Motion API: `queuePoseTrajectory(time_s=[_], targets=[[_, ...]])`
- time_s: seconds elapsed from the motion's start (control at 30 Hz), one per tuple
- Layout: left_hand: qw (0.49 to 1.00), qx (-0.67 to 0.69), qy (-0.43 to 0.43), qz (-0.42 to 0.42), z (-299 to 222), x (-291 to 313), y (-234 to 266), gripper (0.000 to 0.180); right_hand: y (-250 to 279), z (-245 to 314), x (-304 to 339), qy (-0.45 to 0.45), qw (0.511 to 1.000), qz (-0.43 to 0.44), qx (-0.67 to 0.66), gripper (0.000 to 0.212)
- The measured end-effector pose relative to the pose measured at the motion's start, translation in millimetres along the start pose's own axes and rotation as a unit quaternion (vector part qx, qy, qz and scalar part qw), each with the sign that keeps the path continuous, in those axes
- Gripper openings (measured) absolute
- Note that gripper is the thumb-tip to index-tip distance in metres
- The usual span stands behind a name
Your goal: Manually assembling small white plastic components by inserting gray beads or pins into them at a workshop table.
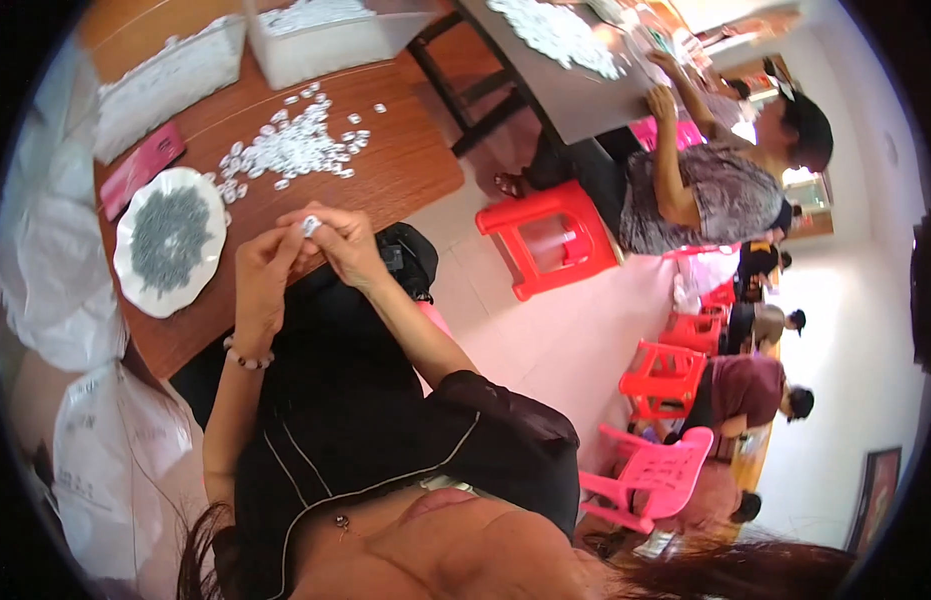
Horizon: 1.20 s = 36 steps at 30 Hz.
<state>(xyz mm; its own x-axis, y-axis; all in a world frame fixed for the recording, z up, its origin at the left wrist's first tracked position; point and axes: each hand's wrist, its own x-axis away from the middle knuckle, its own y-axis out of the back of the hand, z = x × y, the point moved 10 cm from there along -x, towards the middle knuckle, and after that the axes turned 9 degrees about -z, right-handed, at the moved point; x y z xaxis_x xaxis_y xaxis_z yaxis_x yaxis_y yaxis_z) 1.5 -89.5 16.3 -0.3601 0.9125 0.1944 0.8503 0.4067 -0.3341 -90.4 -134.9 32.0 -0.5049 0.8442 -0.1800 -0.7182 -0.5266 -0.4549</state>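
Note:
My left hand [264, 268], with a beaded bracelet above it, and my right hand [350, 248] meet over the near edge of the wooden table [410, 150]. Between their pinched fingertips is a small white piece [310, 226], too small to name more exactly. Just beyond the fingers, a loose pile of small white pieces [295, 145] of similar look lies on the wood. To the left stands a white scalloped plate [131, 278] bearing many tiny grey parts [170, 240]; their kind is not clear.
A pink phone-like object [143, 170] lies beyond the plate. Two bins, one on the left [175, 85] and one on the right [330, 50], hold white pieces at the back. White plastic bags [115, 450] hang at left. Right: a red stool [550, 235] and a co-worker [715, 190] at another table.

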Motion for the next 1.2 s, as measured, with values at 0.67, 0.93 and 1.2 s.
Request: queuePoseTrajectory(time_s=[0.67, 0.93, 1.2], targets=[[0.996, 0.067, 0.066, -0.006, 25, -4, 11, 0.021, 4, -6, 3, 0.012, 1.0, -0.003, 0.004, 0.03], [0.994, 0.084, 0.056, -0.032, 24, -1, 22, 0.02, -7, -11, 2, -0.015, 0.999, 0.036, -0.019, 0.037], [0.996, 0.065, 0.05, -0.032, 36, -4, 37, 0.022, -9, -19, 2, -0.037, 0.998, 0.042, -0.015, 0.031]])
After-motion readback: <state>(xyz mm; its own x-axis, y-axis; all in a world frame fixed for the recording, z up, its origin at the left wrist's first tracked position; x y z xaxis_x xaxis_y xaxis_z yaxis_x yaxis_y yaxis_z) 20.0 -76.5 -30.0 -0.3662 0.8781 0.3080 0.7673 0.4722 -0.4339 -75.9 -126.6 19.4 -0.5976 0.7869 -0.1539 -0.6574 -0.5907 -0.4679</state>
